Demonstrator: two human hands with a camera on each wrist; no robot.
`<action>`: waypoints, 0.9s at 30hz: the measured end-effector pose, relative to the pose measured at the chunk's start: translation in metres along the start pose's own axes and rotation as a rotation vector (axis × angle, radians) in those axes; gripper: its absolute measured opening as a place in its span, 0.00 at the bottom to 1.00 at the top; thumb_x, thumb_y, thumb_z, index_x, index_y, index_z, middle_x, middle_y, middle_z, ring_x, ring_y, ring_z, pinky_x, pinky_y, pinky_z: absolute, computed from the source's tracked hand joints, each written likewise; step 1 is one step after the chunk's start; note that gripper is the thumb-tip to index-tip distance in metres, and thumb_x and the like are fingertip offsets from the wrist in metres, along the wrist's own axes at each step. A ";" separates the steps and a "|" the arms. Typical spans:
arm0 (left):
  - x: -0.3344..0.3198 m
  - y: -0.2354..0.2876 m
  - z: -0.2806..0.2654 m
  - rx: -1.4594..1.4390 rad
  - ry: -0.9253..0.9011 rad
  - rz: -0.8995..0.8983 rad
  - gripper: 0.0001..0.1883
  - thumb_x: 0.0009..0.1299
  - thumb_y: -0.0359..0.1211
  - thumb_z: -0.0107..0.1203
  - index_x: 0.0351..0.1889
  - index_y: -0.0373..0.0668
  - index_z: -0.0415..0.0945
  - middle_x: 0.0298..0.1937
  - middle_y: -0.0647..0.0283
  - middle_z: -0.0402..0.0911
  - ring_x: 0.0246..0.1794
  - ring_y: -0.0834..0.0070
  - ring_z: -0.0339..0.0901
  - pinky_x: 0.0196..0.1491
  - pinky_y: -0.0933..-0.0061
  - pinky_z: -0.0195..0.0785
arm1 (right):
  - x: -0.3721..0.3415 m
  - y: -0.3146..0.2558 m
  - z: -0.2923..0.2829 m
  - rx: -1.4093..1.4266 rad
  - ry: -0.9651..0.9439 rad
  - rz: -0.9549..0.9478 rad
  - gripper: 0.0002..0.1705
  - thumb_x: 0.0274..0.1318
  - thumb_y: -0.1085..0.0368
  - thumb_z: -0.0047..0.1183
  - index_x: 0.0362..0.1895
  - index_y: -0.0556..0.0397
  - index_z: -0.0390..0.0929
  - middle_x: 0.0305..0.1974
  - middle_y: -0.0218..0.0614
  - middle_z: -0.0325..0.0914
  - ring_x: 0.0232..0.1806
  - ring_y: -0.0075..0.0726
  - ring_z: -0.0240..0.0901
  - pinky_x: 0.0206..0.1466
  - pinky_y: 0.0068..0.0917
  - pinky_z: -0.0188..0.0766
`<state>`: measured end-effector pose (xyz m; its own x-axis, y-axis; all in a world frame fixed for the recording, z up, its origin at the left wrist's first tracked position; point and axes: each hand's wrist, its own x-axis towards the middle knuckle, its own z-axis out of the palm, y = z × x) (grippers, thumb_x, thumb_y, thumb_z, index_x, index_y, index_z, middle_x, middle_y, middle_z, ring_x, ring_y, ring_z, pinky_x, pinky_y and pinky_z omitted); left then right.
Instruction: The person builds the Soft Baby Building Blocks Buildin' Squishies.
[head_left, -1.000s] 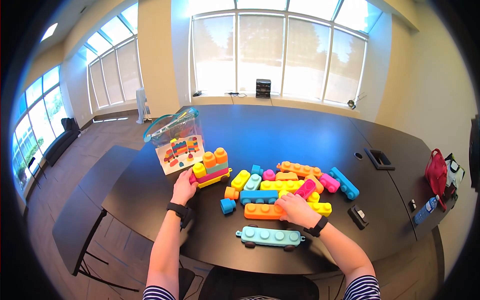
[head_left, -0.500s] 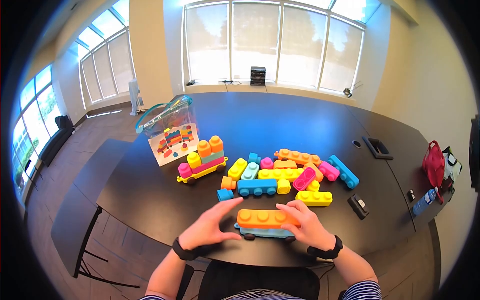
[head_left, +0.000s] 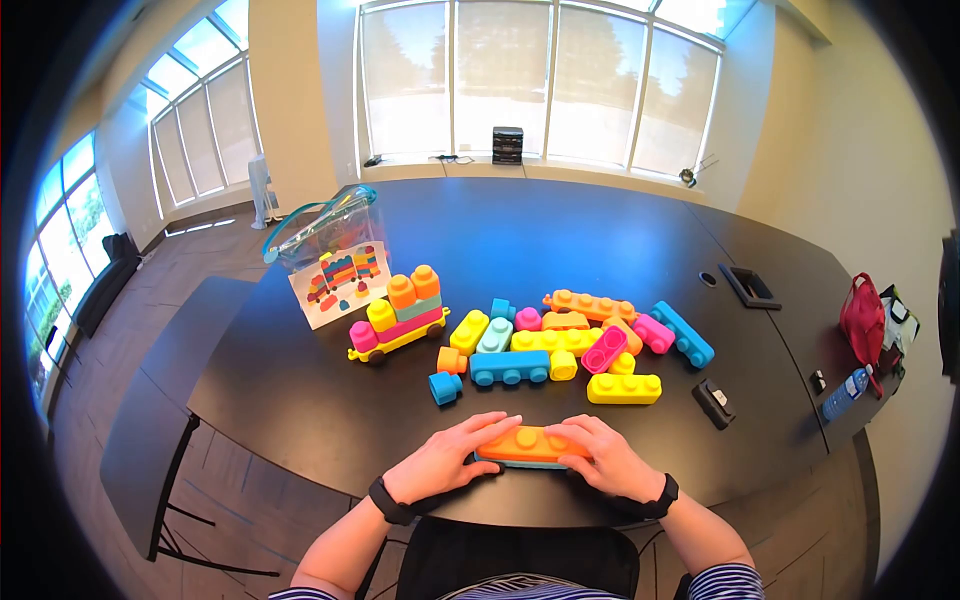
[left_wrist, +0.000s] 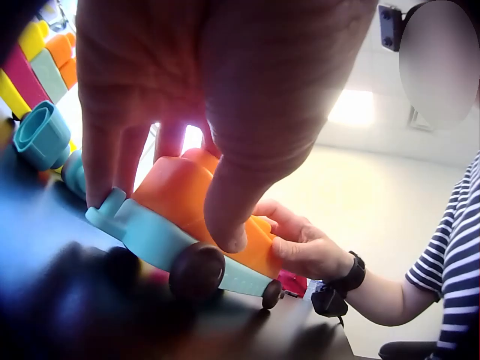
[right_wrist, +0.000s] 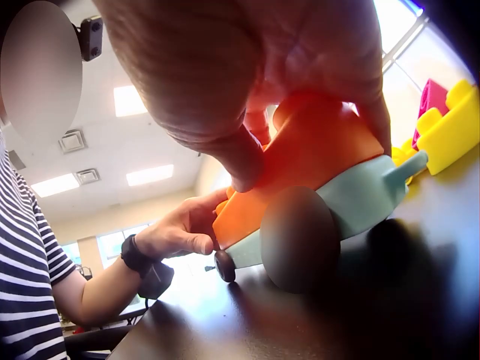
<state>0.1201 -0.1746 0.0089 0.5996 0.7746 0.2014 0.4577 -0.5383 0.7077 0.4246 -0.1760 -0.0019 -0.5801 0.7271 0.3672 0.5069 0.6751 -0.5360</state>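
Observation:
A long orange toy block [head_left: 527, 440] sits on a light-blue wheeled base [left_wrist: 157, 236] near the table's front edge. My left hand [head_left: 448, 462] holds the left end of the block, thumb on the near side and fingers over the far side. At the right end, my right hand [head_left: 603, 460] grips the block the same way. Dark wheels [left_wrist: 196, 271] of the base show below the thumb in the left wrist view. In the head view the hands cover both ends of the base.
Behind the hands lies a pile of coloured blocks, among them a blue one [head_left: 510, 368] and a yellow one [head_left: 624, 389]. A built toy wagon [head_left: 398, 335] stands left, by a clear bag [head_left: 340, 270]. A black device [head_left: 714, 404] and a water bottle [head_left: 847, 393] are rightward.
The right hand has brought the orange block from the pile onto the light-blue base. My left hand has left the toy wagon and now holds the block's left end.

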 end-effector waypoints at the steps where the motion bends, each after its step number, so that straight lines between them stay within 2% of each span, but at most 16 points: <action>1: 0.000 0.000 0.000 -0.009 -0.001 -0.007 0.40 0.71 0.30 0.69 0.81 0.56 0.67 0.78 0.57 0.71 0.71 0.49 0.76 0.71 0.55 0.73 | 0.000 0.000 0.000 -0.002 -0.009 0.003 0.26 0.66 0.66 0.63 0.68 0.47 0.78 0.56 0.43 0.77 0.58 0.52 0.76 0.63 0.42 0.76; 6: 0.001 -0.004 0.000 -0.030 0.010 -0.007 0.38 0.71 0.26 0.67 0.80 0.55 0.69 0.76 0.57 0.73 0.70 0.50 0.77 0.71 0.56 0.73 | 0.002 0.000 0.001 -0.024 -0.036 0.003 0.25 0.68 0.64 0.61 0.68 0.47 0.77 0.56 0.41 0.78 0.58 0.51 0.76 0.63 0.42 0.76; 9: 0.001 -0.005 -0.002 -0.046 -0.004 -0.021 0.36 0.71 0.26 0.68 0.78 0.54 0.72 0.72 0.56 0.76 0.67 0.51 0.78 0.69 0.57 0.74 | 0.002 0.001 0.003 -0.044 -0.033 -0.008 0.25 0.68 0.65 0.61 0.68 0.47 0.76 0.56 0.40 0.78 0.58 0.51 0.75 0.63 0.42 0.75; 12: 0.000 -0.006 -0.005 -0.016 0.016 0.012 0.36 0.70 0.25 0.67 0.77 0.57 0.73 0.67 0.55 0.79 0.60 0.50 0.82 0.62 0.57 0.78 | 0.005 0.000 0.002 -0.032 -0.039 -0.019 0.25 0.69 0.65 0.61 0.68 0.47 0.75 0.56 0.40 0.78 0.58 0.52 0.75 0.63 0.43 0.75; 15: -0.001 -0.009 -0.008 0.000 0.005 -0.004 0.35 0.70 0.27 0.68 0.76 0.57 0.74 0.65 0.56 0.81 0.58 0.50 0.82 0.61 0.57 0.78 | 0.006 0.002 0.004 -0.025 -0.062 -0.028 0.25 0.69 0.65 0.61 0.68 0.47 0.75 0.56 0.40 0.77 0.57 0.53 0.75 0.62 0.43 0.75; 18: -0.003 -0.008 -0.011 0.015 -0.008 -0.008 0.35 0.70 0.28 0.68 0.76 0.56 0.74 0.64 0.56 0.81 0.58 0.49 0.82 0.61 0.57 0.78 | 0.009 0.003 0.003 0.006 -0.109 -0.006 0.26 0.68 0.66 0.61 0.68 0.48 0.76 0.58 0.44 0.77 0.60 0.55 0.74 0.65 0.44 0.73; 21: -0.006 0.001 -0.015 0.015 -0.031 -0.049 0.35 0.68 0.29 0.70 0.75 0.52 0.75 0.64 0.54 0.83 0.60 0.49 0.82 0.64 0.57 0.76 | 0.012 0.004 0.002 0.037 -0.138 -0.024 0.26 0.68 0.65 0.62 0.69 0.48 0.75 0.58 0.44 0.77 0.61 0.55 0.74 0.66 0.44 0.73; 24: -0.007 -0.002 -0.013 0.035 0.060 -0.058 0.34 0.68 0.31 0.73 0.73 0.47 0.76 0.61 0.53 0.86 0.57 0.52 0.85 0.62 0.58 0.78 | 0.013 0.008 0.002 0.038 -0.144 -0.037 0.26 0.68 0.65 0.61 0.69 0.46 0.75 0.57 0.41 0.77 0.58 0.54 0.73 0.64 0.44 0.74; 27: -0.007 -0.020 -0.010 -0.096 0.036 -0.125 0.33 0.66 0.37 0.76 0.69 0.41 0.77 0.60 0.51 0.87 0.57 0.51 0.86 0.62 0.58 0.79 | 0.012 0.011 0.003 0.050 -0.143 -0.031 0.26 0.68 0.65 0.62 0.69 0.46 0.74 0.56 0.41 0.77 0.59 0.54 0.73 0.64 0.44 0.73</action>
<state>0.1002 -0.1660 0.0003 0.5169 0.8460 0.1309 0.4611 -0.4040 0.7901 0.4210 -0.1600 -0.0054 -0.6815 0.6784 0.2745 0.4570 0.6874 -0.5644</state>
